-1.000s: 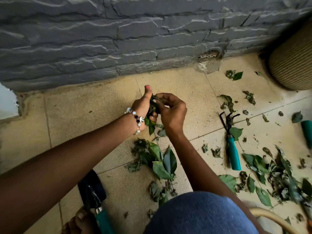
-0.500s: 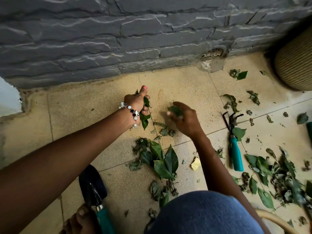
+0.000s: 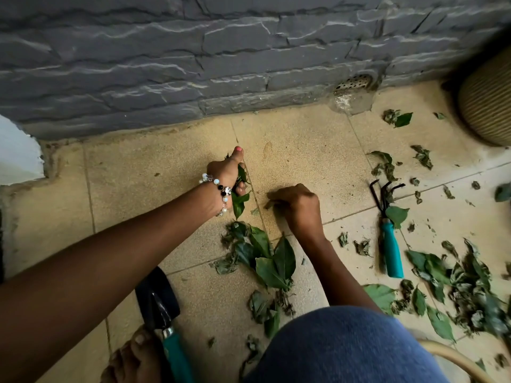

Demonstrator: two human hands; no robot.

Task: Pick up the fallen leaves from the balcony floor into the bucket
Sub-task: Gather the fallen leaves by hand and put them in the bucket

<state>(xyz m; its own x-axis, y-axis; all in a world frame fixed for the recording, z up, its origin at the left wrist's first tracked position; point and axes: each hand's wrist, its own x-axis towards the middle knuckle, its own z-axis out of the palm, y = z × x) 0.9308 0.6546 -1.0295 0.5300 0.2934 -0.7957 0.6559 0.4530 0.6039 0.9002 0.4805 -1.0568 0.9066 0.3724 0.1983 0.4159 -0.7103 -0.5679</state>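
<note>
The left hand (image 3: pixel 224 172) grips a bunch of green leaves (image 3: pixel 240 199). The right hand (image 3: pixel 297 201), fingers curled, pinches small scraps on the beige tiled floor (image 3: pixel 166 172). The nearest pile of green fallen leaves (image 3: pixel 262 255) lies at six o'clock of the right hand, which is nearer; no bucket is clearly visible.

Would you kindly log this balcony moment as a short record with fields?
left hand: left hand grips a bunch of leaves
right hand: right hand down on the floor tiles, fingers curled on a leaf scrap
leaf pile: leaf pile below the hands
hand rake: hand rake right of the right arm, a leaf on it
trowel: trowel at lower left
bucket: not clearly in view
</note>
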